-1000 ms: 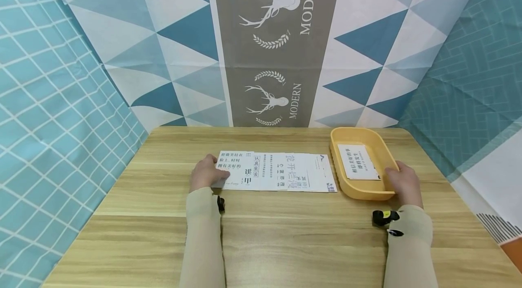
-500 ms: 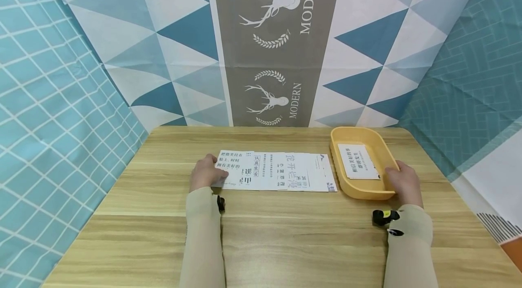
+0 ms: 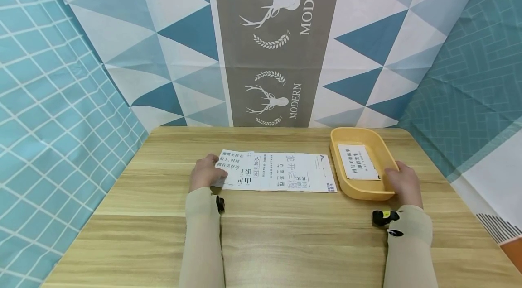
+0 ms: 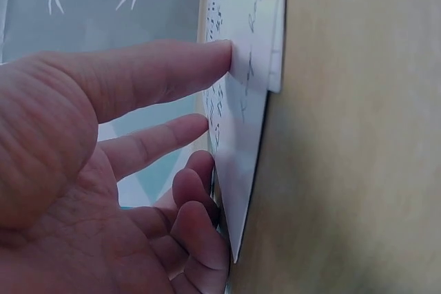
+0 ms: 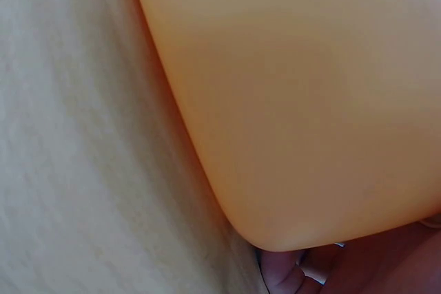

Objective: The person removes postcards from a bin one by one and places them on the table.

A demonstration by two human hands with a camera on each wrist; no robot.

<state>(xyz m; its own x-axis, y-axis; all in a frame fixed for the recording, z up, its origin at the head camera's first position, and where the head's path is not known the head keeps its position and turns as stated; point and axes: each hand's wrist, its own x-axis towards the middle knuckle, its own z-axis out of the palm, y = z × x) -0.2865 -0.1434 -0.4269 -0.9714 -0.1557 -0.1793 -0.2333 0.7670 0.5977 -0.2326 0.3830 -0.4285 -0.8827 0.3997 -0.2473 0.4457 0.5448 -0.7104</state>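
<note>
A row of overlapping white printed cards (image 3: 306,170) lies across the table. At its left end, my left hand (image 3: 204,172) pinches the leftmost card (image 3: 229,168), thumb on its printed face and fingers along its outer edge. From the left wrist view, the thumb presses that card (image 4: 244,115) and the lower fingers curl beside its corner. My right hand (image 3: 404,184) grips the near right side of a yellow plastic tray (image 3: 363,194). Inside the tray lie more white cards (image 3: 356,162). The tray's outer wall (image 5: 296,122) fills the right wrist view, hiding most of the fingers.
The wooden table (image 3: 293,238) has its far edge against a patterned wall covering (image 3: 281,52). Blue tile-patterned sheeting (image 3: 53,111) runs down the left side. The tray stands just beyond the right end of the card row.
The leftmost card has turned slightly clockwise under my left hand, baring more print on the card beside it. My right hand and the tray have kept their place.
</note>
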